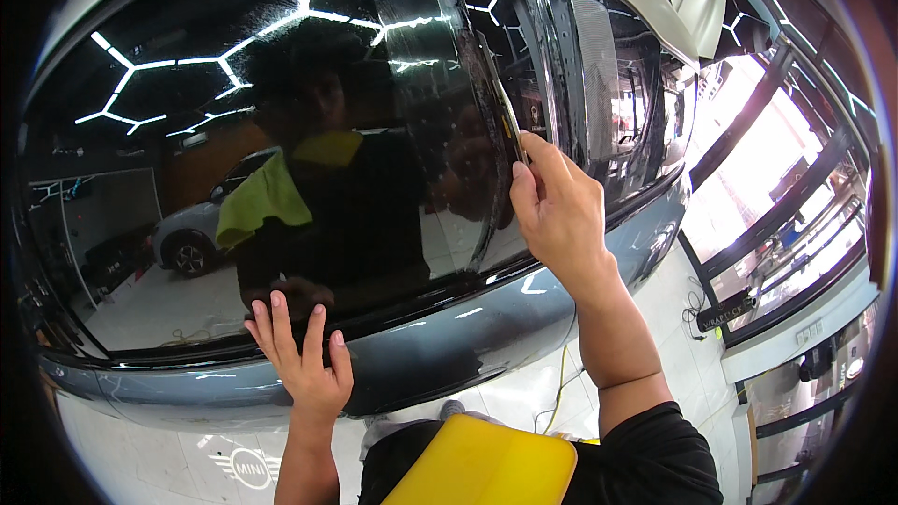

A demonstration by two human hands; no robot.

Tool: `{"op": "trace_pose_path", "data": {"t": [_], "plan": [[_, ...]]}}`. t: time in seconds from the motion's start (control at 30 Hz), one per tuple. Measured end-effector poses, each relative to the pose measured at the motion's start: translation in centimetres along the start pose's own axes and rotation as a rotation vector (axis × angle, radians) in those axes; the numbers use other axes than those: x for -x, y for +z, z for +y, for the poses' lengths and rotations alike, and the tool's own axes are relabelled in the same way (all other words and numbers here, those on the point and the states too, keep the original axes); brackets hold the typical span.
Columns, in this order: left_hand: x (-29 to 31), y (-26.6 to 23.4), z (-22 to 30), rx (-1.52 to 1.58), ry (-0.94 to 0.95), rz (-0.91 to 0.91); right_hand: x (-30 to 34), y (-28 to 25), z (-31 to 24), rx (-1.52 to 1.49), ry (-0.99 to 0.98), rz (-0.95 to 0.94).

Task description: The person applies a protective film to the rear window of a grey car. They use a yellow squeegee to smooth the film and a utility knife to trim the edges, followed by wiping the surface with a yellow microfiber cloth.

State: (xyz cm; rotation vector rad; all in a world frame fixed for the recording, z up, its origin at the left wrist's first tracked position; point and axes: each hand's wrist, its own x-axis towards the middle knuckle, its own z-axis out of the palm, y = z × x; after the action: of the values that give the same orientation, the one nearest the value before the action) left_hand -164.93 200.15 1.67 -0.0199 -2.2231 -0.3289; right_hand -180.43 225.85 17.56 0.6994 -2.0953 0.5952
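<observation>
A large dark car window [374, 215] fills the view, with clear film strips [547, 65] running down its right part. My right hand [561, 206] pinches a slim flat tool [510, 117] between thumb and fingers. The tool has a pale edge and a yellow mark, and it lies along the dark upright strip on the glass. I cannot make out its exact kind. Lower left, my left hand [304, 355] is open, fingers spread, its fingertips at the window's bottom edge and its palm over the grey-blue door panel [421, 351].
The glass reflects lamps, a parked car and a green cloth. A yellow sheet-like thing [482, 468] sits in front of my body. A thin yellow cable [558, 393] lies on the tiled floor [655, 337]. Large panes with dark frames [795, 187] stand at the right.
</observation>
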Motion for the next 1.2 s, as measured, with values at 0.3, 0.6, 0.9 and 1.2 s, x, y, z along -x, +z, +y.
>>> {"op": "trace_pose_path", "data": {"t": [0.3, 0.6, 0.9, 1.2], "plan": [[-0.1, 0.0, 0.0, -0.002, 0.002, -0.004, 1.3, -0.2, 0.6, 0.026, 0.002, -0.017], [0.0, -0.3, 0.1, -0.003, 0.007, 0.008, 2.6, -0.4, 1.0, 0.026, 0.003, -0.035], [0.3, -0.4, 0.0, -0.036, 0.03, -0.007, 2.4, -1.9, 0.9, 0.004, -0.022, -0.065], [0.9, -0.6, -0.6, -0.08, 0.064, -0.012, 3.2, -2.1, 0.4, 0.029, -0.051, -0.103]]}}
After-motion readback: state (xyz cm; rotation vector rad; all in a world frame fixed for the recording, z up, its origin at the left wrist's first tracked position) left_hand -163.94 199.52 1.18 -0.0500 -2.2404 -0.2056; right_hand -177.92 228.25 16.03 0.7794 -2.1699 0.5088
